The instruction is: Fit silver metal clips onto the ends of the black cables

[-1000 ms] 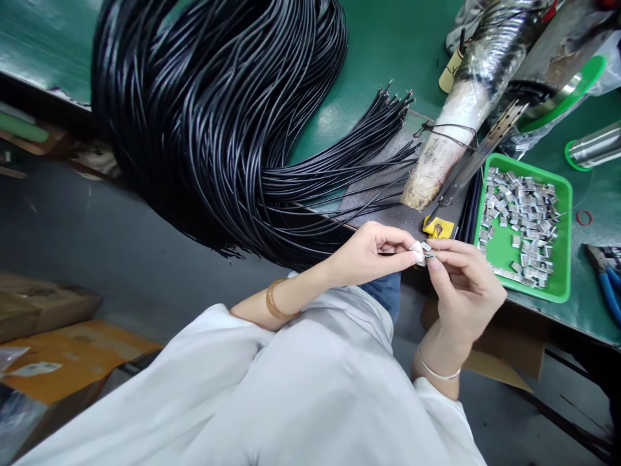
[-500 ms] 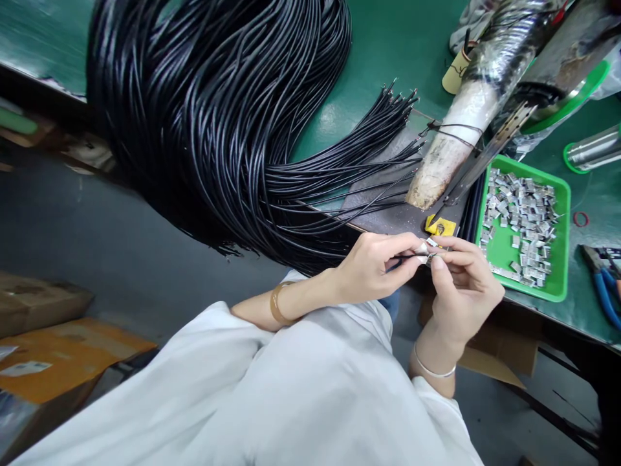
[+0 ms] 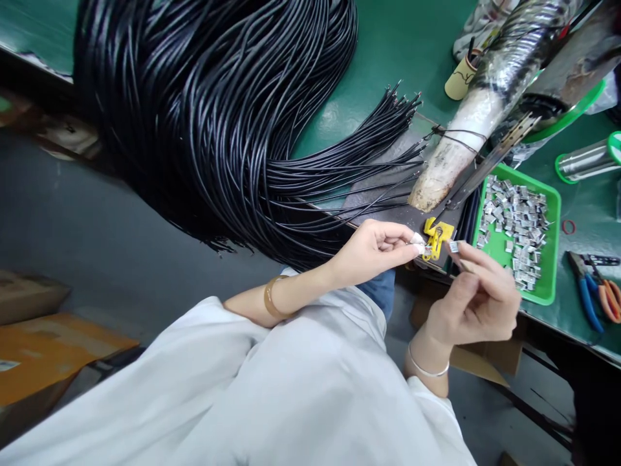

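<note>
From where I stand, the left hand (image 3: 373, 255) has thumb and finger pinched together at the table's near edge, on a small glinting bit (image 3: 426, 248). White covers (image 3: 416, 238) wrap those fingertips. Just to its right, the right hand (image 3: 478, 301) is half curled, with a metal piece (image 3: 454, 246) caught at its fingertips. The yellow holder (image 3: 444, 231) lies just beyond, between the two; the green tray (image 3: 550, 294) of similar pieces (image 3: 517, 220) sits farther right, and the wires (image 3: 233, 129) heap up far left.

To handle such tiny parts well, I'd keep the left pinch firm but light, so nothing bends or slips, and carry the metal piece by its edges. Turning it to face the right way before the hands meet would save fumbling. Staying over the table would help too, as a dropped part could easily go to the floor.

Some of it I can't make out. The right fingers are blurred, so I can't tell which of them grip the metal piece. The left fingertips cover most of the glinting bit, and whether a wire runs into it is hidden. The wires run out of sight at the far side.
</note>
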Tool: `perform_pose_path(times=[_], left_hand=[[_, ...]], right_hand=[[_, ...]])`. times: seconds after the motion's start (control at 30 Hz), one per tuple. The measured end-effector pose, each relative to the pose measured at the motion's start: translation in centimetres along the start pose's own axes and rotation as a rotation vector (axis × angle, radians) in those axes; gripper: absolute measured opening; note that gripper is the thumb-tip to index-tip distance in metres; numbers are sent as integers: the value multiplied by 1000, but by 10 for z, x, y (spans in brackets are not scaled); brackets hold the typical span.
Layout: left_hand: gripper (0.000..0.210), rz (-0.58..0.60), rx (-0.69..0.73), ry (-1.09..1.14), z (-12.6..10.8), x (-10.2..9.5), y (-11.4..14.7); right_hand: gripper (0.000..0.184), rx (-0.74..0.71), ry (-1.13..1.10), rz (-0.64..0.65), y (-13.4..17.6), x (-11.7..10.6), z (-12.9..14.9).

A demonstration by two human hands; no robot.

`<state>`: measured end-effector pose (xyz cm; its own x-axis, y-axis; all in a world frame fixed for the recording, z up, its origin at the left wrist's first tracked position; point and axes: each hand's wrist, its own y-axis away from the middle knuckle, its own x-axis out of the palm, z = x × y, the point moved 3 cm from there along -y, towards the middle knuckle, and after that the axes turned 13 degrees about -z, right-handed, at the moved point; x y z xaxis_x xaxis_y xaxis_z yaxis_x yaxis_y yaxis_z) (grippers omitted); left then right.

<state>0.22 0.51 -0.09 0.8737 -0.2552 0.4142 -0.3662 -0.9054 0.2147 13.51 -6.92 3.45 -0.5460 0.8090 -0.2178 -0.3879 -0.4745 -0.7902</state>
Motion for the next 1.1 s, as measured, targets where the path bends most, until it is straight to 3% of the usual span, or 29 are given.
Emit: perform_pose_path(times=[0.1, 0.27, 0.37, 0.67, 1.1], left_hand=[[28, -13, 0, -28, -1, 0, -4], [21, -29, 35, -58, -2, -2, -8], [21, -38, 66, -67, 0, -2, -10], [12, -148, 161, -72, 4, 3, -16], [12, -204, 196, -136, 0, 2, -17]], right_hand=[[19, -94, 18, 53, 4, 3, 0], [10, 99, -21, 7, 8, 11, -14], [11, 128, -36, 24, 8, 15, -17], [25, -185, 121, 101, 10, 17, -16], [25, -308, 171, 45, 4, 21, -14]])
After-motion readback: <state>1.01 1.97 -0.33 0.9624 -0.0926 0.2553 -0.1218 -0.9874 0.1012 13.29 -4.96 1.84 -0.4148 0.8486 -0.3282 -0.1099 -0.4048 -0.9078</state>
